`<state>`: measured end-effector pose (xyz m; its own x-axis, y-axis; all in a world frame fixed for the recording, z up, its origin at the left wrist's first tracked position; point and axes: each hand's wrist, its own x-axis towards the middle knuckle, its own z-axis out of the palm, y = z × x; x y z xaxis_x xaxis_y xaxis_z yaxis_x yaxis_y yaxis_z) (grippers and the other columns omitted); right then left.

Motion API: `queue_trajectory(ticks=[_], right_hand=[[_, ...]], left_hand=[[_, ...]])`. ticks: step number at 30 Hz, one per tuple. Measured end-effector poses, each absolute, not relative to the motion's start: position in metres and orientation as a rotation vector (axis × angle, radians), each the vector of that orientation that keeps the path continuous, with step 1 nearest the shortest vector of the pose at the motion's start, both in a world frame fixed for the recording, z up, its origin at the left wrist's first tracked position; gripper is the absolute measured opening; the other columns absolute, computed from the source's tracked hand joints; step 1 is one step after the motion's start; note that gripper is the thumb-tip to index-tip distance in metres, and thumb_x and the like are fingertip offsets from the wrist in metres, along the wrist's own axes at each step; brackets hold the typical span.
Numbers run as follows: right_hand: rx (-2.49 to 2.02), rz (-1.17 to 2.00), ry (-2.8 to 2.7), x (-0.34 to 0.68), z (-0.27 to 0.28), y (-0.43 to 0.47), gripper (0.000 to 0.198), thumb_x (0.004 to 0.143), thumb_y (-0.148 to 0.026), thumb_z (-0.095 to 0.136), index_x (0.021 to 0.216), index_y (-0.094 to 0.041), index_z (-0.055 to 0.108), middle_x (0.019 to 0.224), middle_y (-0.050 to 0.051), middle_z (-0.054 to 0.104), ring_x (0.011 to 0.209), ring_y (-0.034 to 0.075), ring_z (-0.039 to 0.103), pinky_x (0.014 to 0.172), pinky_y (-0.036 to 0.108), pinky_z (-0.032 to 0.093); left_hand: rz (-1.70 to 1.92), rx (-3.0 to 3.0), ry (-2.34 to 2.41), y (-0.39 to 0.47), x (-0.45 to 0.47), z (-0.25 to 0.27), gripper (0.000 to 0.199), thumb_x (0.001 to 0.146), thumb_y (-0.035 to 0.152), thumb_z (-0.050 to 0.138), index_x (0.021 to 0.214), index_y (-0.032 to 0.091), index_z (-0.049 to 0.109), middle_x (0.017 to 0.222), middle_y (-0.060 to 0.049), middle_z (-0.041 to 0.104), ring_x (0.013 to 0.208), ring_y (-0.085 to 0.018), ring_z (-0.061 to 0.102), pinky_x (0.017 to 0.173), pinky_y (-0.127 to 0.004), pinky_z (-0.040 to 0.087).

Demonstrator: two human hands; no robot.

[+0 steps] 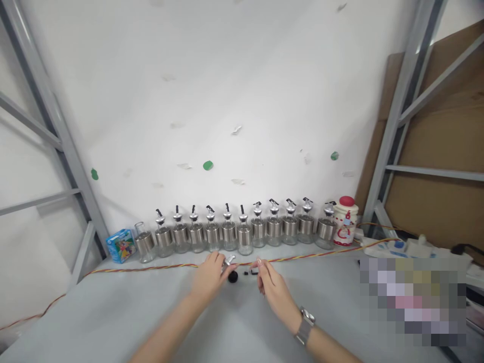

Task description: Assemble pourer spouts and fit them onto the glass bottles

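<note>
My left hand (212,272) is closed on a silver pourer spout (229,260) with a round black stopper (233,277) at its lower end, just above the grey tabletop. To its right, my right hand (273,282) has loosely bent fingers that are partly apart. Close to those fingertips is a thin black bent piece (254,272); whether they touch it I cannot tell. A tiny black part (246,273) lies between the hands. Behind them stands a row of glass bottles (245,242) with metal sleeves and pourer tops. The leftmost bottle (145,246) has no top.
A blue picture box (121,246) stands left of the bottles. At the right end is a cream jar (345,222) with a red lid. A twisted red-yellow wire (302,256) crosses the grey table (151,302). White power strips (419,248) and a blurred-out patch are at right.
</note>
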<state>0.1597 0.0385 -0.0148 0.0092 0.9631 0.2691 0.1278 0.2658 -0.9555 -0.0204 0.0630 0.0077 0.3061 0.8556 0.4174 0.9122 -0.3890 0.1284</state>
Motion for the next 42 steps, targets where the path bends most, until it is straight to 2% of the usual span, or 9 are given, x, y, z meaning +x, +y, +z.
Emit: queue_trajectory(ticks=[6, 12, 14, 18, 21, 25, 33, 38, 42], right_hand=[[-1.122, 0.920, -1.448, 0.159, -0.014, 0.035, 0.038, 0.084, -0.051, 0.032, 0.084, -0.021, 0.054, 0.049, -0.005, 0.042, 0.046, 0.012, 0.041, 0.047, 0.023, 0.030], [-1.129, 0.928, -1.482, 0.159, -0.016, 0.035, 0.037, 0.085, -0.049, 0.031, 0.087, -0.021, 0.054, 0.050, -0.005, 0.041, 0.047, 0.013, 0.041, 0.049, 0.024, 0.031], [-1.131, 0.918, -1.488, 0.160, -0.018, 0.036, 0.035, 0.086, -0.048, 0.031, 0.085, -0.021, 0.053, 0.051, -0.004, 0.042, 0.049, 0.013, 0.042, 0.050, 0.024, 0.032], [-1.115, 0.926, -1.503, 0.158, -0.021, 0.035, 0.031, 0.086, -0.046, 0.032, 0.083, -0.021, 0.051, 0.056, -0.004, 0.044, 0.052, 0.012, 0.043, 0.051, 0.024, 0.033], [-1.116, 0.931, -1.552, 0.156, -0.022, 0.033, 0.029, 0.087, -0.044, 0.031, 0.083, -0.022, 0.050, 0.056, -0.004, 0.042, 0.053, 0.012, 0.042, 0.052, 0.024, 0.033], [-1.132, 0.936, -1.600, 0.154, -0.024, 0.034, 0.031, 0.087, -0.043, 0.031, 0.075, -0.021, 0.048, 0.056, -0.004, 0.041, 0.053, 0.012, 0.041, 0.053, 0.023, 0.033], [-1.162, 0.904, -1.673, 0.153, -0.023, 0.034, 0.035, 0.088, -0.045, 0.026, 0.085, -0.019, 0.050, 0.056, -0.004, 0.042, 0.055, 0.012, 0.044, 0.055, 0.023, 0.035], [-1.157, 0.830, -1.787, 0.153, -0.016, 0.028, 0.038, 0.088, -0.045, 0.025, 0.091, -0.020, 0.052, 0.059, -0.002, 0.046, 0.061, 0.015, 0.048, 0.061, 0.025, 0.037], [-1.168, 0.760, -1.889, 0.153, -0.011, 0.024, 0.037, 0.089, -0.042, 0.024, 0.093, -0.021, 0.053, 0.062, 0.000, 0.049, 0.071, 0.018, 0.050, 0.070, 0.028, 0.038]], left_hand=[[-0.631, -2.397, -1.725, 0.073, -0.041, -0.013, 0.041, 0.082, 0.050, 0.034, 0.076, 0.017, 0.057, 0.079, -0.006, 0.058, 0.077, -0.019, 0.056, 0.067, -0.029, 0.041], [-0.714, -2.331, -1.649, 0.077, -0.062, -0.006, 0.041, 0.071, 0.057, 0.048, 0.091, 0.022, 0.058, 0.086, -0.004, 0.059, 0.084, -0.020, 0.056, 0.070, -0.027, 0.042], [-0.815, -2.183, -1.690, 0.084, -0.086, 0.011, 0.039, 0.076, 0.054, 0.044, 0.095, 0.023, 0.056, 0.093, -0.005, 0.057, 0.090, -0.021, 0.054, 0.075, -0.029, 0.041], [-1.055, -1.699, -1.850, 0.103, -0.149, 0.044, 0.044, 0.083, 0.048, 0.031, 0.105, 0.014, 0.047, 0.096, -0.011, 0.050, 0.091, -0.026, 0.051, 0.080, -0.038, 0.039], [-1.129, -1.498, -1.891, 0.116, -0.181, 0.046, 0.050, 0.081, 0.047, 0.035, 0.109, 0.007, 0.043, 0.097, -0.015, 0.048, 0.094, -0.029, 0.048, 0.083, -0.043, 0.036], [-1.134, -1.510, -1.899, 0.133, -0.186, 0.027, 0.049, 0.077, 0.041, 0.044, 0.112, 0.006, 0.042, 0.101, -0.016, 0.049, 0.098, -0.028, 0.048, 0.085, -0.038, 0.037], [-1.195, -1.375, -2.087, 0.160, -0.176, 0.016, 0.060, 0.074, 0.033, 0.050, 0.122, 0.002, 0.029, 0.113, -0.023, 0.045, 0.109, -0.033, 0.042, 0.087, -0.043, 0.034], [-1.213, -1.422, -2.203, 0.169, -0.183, 0.017, 0.049, 0.072, 0.030, 0.053, 0.112, 0.004, 0.042, 0.102, -0.019, 0.054, 0.102, -0.030, 0.049, 0.084, -0.038, 0.039], [-1.274, -1.420, -2.225, 0.162, -0.178, 0.022, 0.041, 0.072, 0.032, 0.053, 0.104, 0.007, 0.050, 0.098, -0.017, 0.055, 0.099, -0.031, 0.051, 0.081, -0.040, 0.040]])
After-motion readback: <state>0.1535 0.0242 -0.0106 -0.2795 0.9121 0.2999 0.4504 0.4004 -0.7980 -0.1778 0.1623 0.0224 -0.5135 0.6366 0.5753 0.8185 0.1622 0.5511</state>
